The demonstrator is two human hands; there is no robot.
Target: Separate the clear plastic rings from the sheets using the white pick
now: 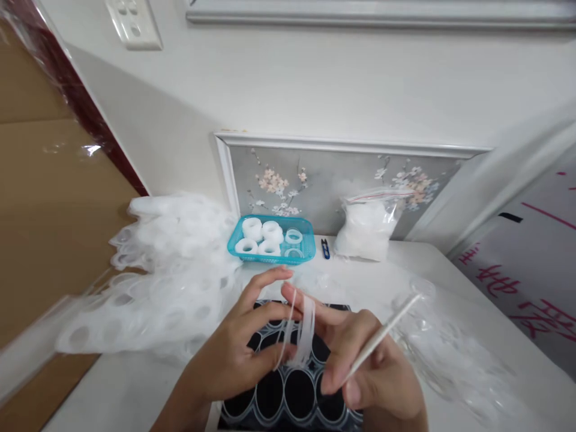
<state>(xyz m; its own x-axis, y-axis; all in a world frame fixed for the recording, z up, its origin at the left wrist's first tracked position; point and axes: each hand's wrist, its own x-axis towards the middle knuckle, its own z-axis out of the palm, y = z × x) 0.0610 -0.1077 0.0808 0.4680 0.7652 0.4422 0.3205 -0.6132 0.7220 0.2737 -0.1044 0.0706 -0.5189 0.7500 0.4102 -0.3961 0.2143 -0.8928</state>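
Note:
My left hand point(234, 342) is partly curled, its thumb and middle finger at a translucent white ring point(307, 330) with a thin loose strand. The ring hangs upright over a black panel point(299, 393) printed with pale circles. My right hand point(382, 372) grips a slim white stick point(382, 337), pen-like, between thumb and fingers, angled up to the right. Its outstretched index finger reaches the top of the ring. Whether the strand is part of the ring or a trimmed-off edge, I cannot tell.
Behind the hands, a blue basket point(310, 249) holds several white rings. Beside it lie small blue-handled snips point(325, 249) and a zip bag point(366, 228) of white material. Perforated translucent sheets point(166, 300) pile up at left; clear scraps point(450, 342) lie at right. A wall point(315, 84) stands behind.

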